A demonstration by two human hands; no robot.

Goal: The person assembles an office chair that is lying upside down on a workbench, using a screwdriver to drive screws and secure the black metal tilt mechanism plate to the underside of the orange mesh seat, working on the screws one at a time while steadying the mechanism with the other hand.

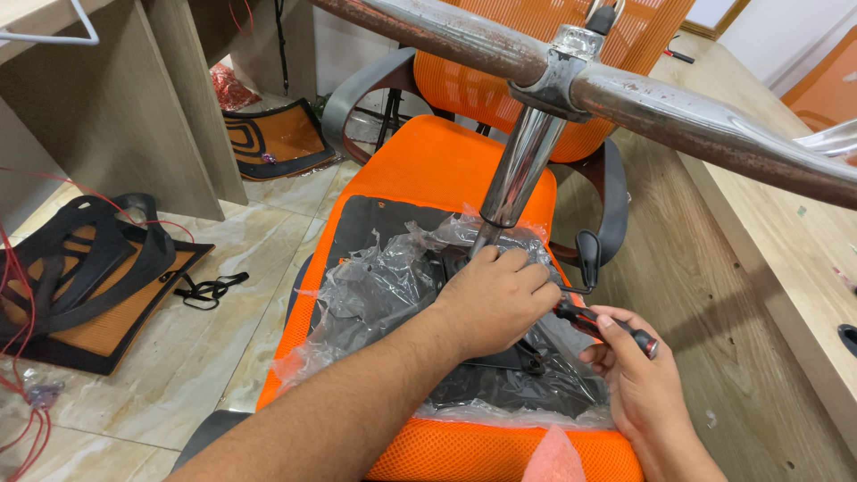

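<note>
An orange mesh office chair seat [428, 165] lies upside down in front of me, its black underside covered by crumpled clear plastic wrap [375, 286]. A chrome gas cylinder [518, 170] rises from the black mechanism plate [509, 361] to a rusty chrome star base [661, 112] overhead. My left hand [495, 299] rests on the mechanism at the foot of the cylinder, fingers curled over it. My right hand [629, 370] grips a screwdriver with a red and black handle [607, 326], its tip pointing under my left hand.
A black lever [587, 250] sticks up from the mechanism. A wooden bench [768, 241] runs along the right. On the tiled floor to the left lie orange and black chair back frames [98, 286] [277, 138], red wires [22, 419] and wooden desk legs [116, 107].
</note>
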